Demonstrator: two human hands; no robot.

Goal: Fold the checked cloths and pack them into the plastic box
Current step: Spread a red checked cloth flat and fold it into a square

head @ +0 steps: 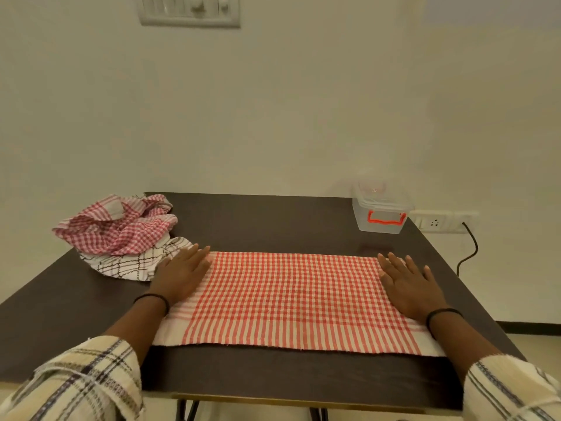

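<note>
A red-and-white checked cloth (291,296) lies flat across the dark table (267,220), spread as a wide rectangle. My left hand (182,273) rests flat on its left end, fingers straight. My right hand (408,282) lies flat on its right end, fingers spread. A heap of crumpled pink checked cloth (118,226) sits at the table's far left, on top of a white cloth with brown lines (136,264). The clear plastic box (381,212) with an orange handle stands at the far right corner, its lid on.
The table's back edge meets a cream wall. A wall socket (435,222) with a black cable (469,253) sits right of the box. A switch plate (188,10) hangs high on the wall. The near table edge is just in front of my sleeves.
</note>
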